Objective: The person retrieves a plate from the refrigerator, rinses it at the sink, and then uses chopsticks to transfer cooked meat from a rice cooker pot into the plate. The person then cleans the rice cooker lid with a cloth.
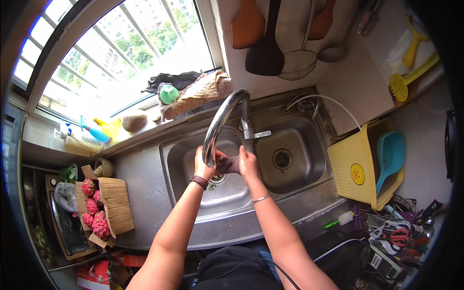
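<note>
Over the left basin of a stainless-steel double sink (210, 206), both my hands hold a wet-looking dark cloth (229, 165) stretched between them. My left hand (205, 165), partly behind the faucet spout, grips its left end, where something red shows by the fingers. Its right end is in my right hand (248, 163). The chrome gooseneck faucet (222, 117) arches above my hands; whether water runs is hard to tell. Below the cloth, green scraps (212, 187) lie near the left drain. The right basin's drain (282, 158) is uncovered.
A cardboard box (117, 206) with dragon fruits (99, 224) stands on the left drainboard. Right of the sink are a yellow bin (348, 170) with a blue scoop (391, 156) and cluttered utensils. Spatulas (264, 59) and a wire skimmer (299, 65) hang behind. Spray bottles (96, 134) line the sill.
</note>
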`<state>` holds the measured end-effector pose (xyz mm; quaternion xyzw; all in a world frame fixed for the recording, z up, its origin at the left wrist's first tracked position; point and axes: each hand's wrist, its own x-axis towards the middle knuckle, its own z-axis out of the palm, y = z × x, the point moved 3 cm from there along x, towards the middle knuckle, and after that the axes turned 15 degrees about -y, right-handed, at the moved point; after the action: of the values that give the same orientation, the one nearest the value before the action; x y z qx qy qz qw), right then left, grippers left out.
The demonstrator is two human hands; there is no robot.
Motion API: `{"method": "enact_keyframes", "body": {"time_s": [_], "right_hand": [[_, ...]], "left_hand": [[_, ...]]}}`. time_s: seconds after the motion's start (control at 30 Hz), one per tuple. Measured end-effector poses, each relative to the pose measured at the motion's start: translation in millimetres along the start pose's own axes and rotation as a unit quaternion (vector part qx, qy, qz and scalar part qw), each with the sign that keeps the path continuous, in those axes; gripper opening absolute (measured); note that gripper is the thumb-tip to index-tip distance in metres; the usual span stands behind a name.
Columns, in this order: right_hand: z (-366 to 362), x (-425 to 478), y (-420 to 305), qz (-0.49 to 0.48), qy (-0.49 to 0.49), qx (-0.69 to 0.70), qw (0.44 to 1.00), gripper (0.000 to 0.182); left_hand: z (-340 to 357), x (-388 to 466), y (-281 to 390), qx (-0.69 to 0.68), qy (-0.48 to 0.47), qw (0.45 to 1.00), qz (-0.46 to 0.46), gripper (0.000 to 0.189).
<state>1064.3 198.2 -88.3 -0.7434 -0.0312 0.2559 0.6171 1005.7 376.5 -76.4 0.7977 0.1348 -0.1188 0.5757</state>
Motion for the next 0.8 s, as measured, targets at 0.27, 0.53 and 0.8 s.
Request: {"method": "enact_keyframes", "body": {"time_s": [0.27, 0.53, 0.8], "right_hand": [[2, -24, -28, 0.154, -0.130, 0.444, 0.873, 0.023], [47, -55, -75, -0.221, -0.085, 0.075, 0.969, 0.014], [-21, 21, -14, -0.049, 0.218, -0.021, 0.975, 0.084]], "left_hand": [[20, -8, 64, 0.325, 0.128, 0.933, 0.090, 0.039], [28, 8, 10, -0.654, -0.305, 0.689, -0.065, 0.034], [44, -4, 54, -0.243, -0.006, 0.964, -0.113, 0.045]]}}
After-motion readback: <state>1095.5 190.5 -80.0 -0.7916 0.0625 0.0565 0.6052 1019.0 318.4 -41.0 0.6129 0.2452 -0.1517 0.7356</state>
